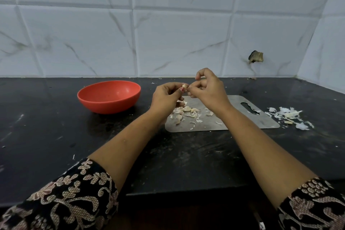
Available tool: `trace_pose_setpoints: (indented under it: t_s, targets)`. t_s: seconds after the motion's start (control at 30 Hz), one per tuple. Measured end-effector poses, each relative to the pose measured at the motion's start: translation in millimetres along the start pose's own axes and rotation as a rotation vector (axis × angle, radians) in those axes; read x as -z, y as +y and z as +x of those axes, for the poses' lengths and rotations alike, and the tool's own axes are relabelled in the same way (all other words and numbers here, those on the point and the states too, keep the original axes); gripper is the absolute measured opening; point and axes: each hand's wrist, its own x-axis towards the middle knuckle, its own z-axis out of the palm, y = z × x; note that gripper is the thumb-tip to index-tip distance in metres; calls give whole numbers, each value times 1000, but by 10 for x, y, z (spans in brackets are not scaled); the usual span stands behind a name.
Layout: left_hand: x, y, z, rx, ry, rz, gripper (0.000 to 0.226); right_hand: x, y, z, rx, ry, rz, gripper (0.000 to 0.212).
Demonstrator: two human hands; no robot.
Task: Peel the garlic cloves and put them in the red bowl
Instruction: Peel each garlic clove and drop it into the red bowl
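- Fingers (174, 87) of left hand (165, 99) curled, pinching a garlic clove (184, 86) at the tips, held up above the board.
- Right hand (207, 89) meets it from the other side, fingers bent, thumb and forefinger tips nipping at the clove's end. Looks like skin is being picked, but it's too small to be sure.
- Red bowl (110, 107) sits upright on the black tabletop (56, 136), left of both hands and apart from the board.
- Steel cutting board (239, 117) lies flat under the hands, handle slot toward the right.
- Loose cloves (186, 110) with bits of peel lie clustered on the board's left part, under the left hand.
- Separate pile of white peel (288, 115) lies on the tabletop just off the board's right edge.
- Patterned sleeves (74, 198) on both forearms.
- Marbled wall tiles (168, 33) behind.
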Motion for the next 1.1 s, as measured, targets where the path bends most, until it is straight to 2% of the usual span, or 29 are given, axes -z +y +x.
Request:
trace_pose_setpoints:
  t_s: [0.1,0.37,0.6,0.8,1.1]
  targets:
    - [7,7,13,9,8,-17,14,17,-9,8,-52,-65,68,13]
    - [25,-30,38,-43,1,146,14,1,-17,3,87,-23,-141,8]
    - [46,-32,40,-145,-1,343,23,29,-47,4,27,-57,-53,7]
    - [31,-30,13,-201,-36,382,19,27,-13,23,32,-33,-62,9]
    - [52,-24,-1,-199,-58,422,17,35,50,23,151,-63,-328,12]
